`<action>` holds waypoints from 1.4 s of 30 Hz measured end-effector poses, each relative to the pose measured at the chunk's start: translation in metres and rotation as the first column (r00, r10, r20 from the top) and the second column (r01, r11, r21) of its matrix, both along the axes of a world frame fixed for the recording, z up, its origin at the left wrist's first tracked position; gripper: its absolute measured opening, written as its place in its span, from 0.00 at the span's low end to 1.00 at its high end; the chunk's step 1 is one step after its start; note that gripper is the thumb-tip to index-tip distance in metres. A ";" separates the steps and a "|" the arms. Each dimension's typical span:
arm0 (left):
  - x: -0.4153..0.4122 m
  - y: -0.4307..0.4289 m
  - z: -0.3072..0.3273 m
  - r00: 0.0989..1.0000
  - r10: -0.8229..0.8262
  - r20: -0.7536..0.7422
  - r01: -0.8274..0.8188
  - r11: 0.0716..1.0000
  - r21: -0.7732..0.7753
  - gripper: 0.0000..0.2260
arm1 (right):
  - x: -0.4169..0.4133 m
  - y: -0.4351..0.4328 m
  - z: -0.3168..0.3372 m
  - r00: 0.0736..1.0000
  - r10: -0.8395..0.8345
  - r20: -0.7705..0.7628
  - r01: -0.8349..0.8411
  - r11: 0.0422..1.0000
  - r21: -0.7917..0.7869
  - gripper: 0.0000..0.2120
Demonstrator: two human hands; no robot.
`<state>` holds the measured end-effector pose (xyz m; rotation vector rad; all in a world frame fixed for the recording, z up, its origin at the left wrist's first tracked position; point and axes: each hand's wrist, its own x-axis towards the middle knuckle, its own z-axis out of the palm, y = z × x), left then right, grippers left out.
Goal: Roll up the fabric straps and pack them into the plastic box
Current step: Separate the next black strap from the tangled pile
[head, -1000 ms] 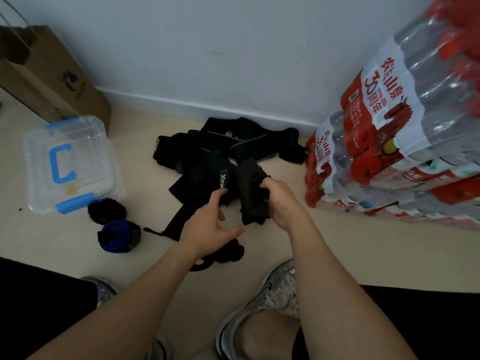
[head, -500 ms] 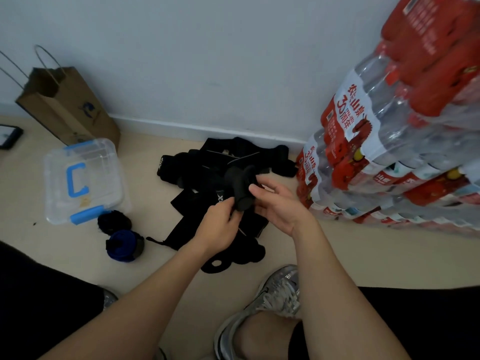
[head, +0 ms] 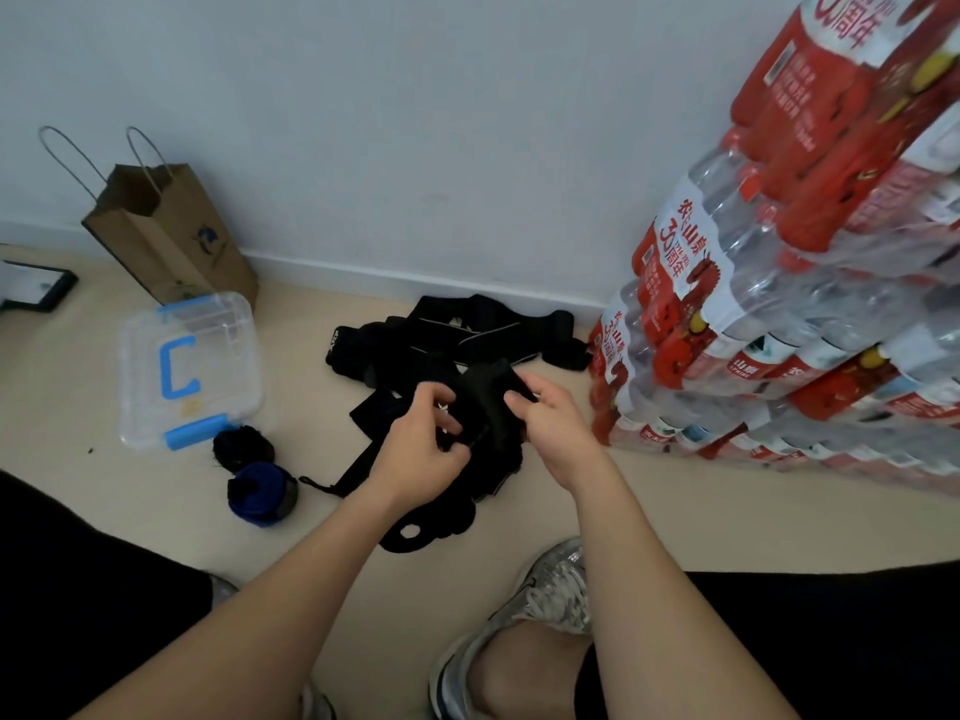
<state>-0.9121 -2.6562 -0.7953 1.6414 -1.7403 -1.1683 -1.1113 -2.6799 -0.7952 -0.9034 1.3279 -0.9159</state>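
So, both my hands are up over the pile of black straps (head: 415, 350) on the floor, working 1 black strap (head: 485, 402) between them. My left hand (head: 423, 452) has its fingers curled in and pinching the near side of that strap, and my right hand (head: 550, 426) is closed on the other side with the thumb and fingertips gripping the top edge. It looks partly bunched or rolled, but it's all black on black so I can't tell how far along the roll is.

The plastic box (head: 189, 368) sits well off to the left of my left hand, clear with a blue handle and blue clips, lid on. Between the box and my left arm there are 2 rolled straps on the floor, a black roll (head: 241, 449) and a blue roll (head: 260, 493) just beside it. A brown paper bag (head: 171, 239) stands behind the box against the wall. Right of my right hand is a stack of water bottle packs (head: 779, 324).
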 end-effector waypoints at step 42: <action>0.044 -0.012 0.009 0.788 0.467 -0.400 -0.134 0.766 0.629 0.15 | -0.006 0.002 -0.030 0.924 -0.140 -0.357 0.128 0.990 -0.058 0.44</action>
